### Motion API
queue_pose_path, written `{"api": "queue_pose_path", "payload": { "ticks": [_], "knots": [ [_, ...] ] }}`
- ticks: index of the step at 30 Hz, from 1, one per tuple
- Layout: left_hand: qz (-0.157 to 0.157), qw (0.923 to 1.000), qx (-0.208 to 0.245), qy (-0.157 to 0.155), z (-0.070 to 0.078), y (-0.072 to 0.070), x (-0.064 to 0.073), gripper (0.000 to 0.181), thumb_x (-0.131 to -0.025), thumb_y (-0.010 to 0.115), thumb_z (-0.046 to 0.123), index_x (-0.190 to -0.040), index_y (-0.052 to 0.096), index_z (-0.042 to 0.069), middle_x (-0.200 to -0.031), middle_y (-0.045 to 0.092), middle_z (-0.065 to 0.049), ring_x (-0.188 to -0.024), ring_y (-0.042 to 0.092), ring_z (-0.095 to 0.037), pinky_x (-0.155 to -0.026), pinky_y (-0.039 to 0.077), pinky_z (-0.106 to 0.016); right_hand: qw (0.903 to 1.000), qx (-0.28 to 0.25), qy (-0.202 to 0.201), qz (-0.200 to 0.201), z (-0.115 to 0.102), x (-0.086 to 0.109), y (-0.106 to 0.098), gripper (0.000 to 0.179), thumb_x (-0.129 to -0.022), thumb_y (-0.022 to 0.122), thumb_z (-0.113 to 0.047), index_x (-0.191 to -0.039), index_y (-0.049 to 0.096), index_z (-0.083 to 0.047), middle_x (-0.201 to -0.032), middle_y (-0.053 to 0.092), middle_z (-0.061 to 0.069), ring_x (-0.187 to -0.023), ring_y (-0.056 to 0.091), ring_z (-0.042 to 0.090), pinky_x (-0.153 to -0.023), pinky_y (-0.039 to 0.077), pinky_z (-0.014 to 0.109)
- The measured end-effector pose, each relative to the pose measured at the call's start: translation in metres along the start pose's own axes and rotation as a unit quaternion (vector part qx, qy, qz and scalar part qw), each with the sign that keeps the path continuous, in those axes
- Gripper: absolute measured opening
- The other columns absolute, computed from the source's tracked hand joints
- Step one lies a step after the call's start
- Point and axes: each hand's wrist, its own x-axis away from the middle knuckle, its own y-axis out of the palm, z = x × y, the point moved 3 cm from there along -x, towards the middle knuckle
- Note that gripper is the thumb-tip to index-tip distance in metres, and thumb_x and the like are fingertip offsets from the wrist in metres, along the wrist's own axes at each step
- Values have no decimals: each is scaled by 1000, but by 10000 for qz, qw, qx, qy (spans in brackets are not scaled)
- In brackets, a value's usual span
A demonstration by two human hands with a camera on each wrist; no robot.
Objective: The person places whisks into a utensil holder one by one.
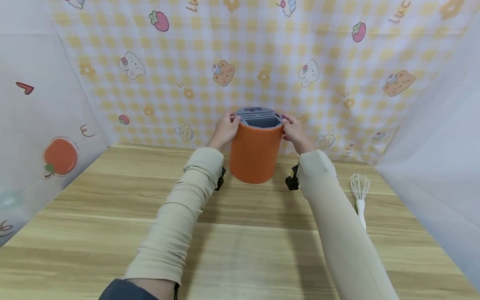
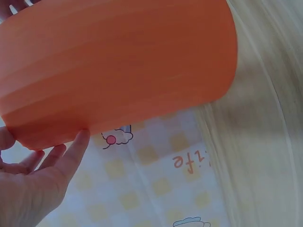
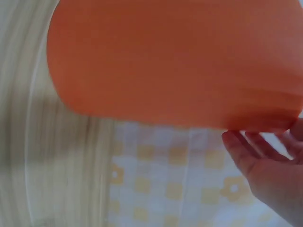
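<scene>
An orange, round knife holder (image 1: 254, 156) with a grey slotted top (image 1: 258, 116) stands upright between both hands near the back of the table. My left hand (image 1: 226, 130) grips its upper left side, the thumb near the rim. On the opposite side my right hand (image 1: 296, 131) holds the upper edge in the same way. In the left wrist view the fingers (image 2: 78, 149) touch the orange wall (image 2: 123, 61) close to its top end. The right wrist view shows the fingertips (image 3: 232, 139) against that wall too. The slots and the wide opening in the top show no utensils.
A white-handled whisk (image 1: 360, 198) lies on the wooden table (image 1: 240, 258) to the right. Behind the holder hangs a yellow checked cloth (image 1: 262, 54), and pale sheets (image 1: 431, 137) close off both sides.
</scene>
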Motion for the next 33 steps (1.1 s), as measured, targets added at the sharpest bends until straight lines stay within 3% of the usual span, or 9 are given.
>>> {"api": "queue_pose_path", "payload": {
  "ticks": [4,6,11,15,20,27,33],
  "knots": [
    [37,9999,-66,72,0,2,-1,48,-100,35,25,-143,30,4,-140,42,-13,-127,42,-22,-105,37,-35,10000,-12,-70,-55,6,-3,-1,47,-102,26,-23,-148,24,-16,-110,45,11,-117,46,29,-105,36,44],
    [63,9999,-97,119,1,3,-2,47,-100,35,24,-143,31,3,-140,42,-13,-127,42,-23,-106,37,-35,9999,-78,-96,-119,8,-3,-3,48,-102,26,-24,-148,24,-16,-105,43,6,-113,47,26,-104,36,42],
    [94,9996,-176,207,0,4,-3,46,-100,34,22,-141,33,2,-139,43,-14,-127,42,-22,-106,36,-34,9995,-209,-133,-179,10,-1,-4,47,-101,26,-25,-147,26,-16,-114,44,4,-108,47,22,-100,37,39],
    [40,9995,-225,215,0,3,-2,45,-100,35,23,-140,34,2,-139,43,-13,-125,44,-22,-105,38,-33,9996,-112,-174,-168,9,1,-4,45,-101,28,-24,-145,30,-15,-108,43,3,-110,47,24,-101,36,40],
    [97,9994,-227,259,-1,2,-5,45,-99,36,26,-138,37,4,-136,46,-13,-120,47,-21,-102,41,-31,9995,110,-254,-163,8,3,-8,44,-101,30,-25,-143,33,-15,-122,46,10,-116,48,29,-105,35,43],
    [109,9992,-256,299,0,0,-2,44,-98,37,23,-136,39,2,-136,47,-13,-121,47,-23,-103,40,-34,9969,566,-499,-227,8,5,-12,44,-100,31,-25,-143,36,-16,-129,47,16,-116,51,31,-90,39,36],
    [90,9989,-281,359,0,-1,0,42,-97,38,23,-133,41,3,-133,49,-13,-119,49,-23,-101,42,-35,9950,671,-690,-281,11,9,-13,43,-101,30,-25,-142,37,-15,-128,47,18,-116,50,33,-106,34,43]
  ]
}}
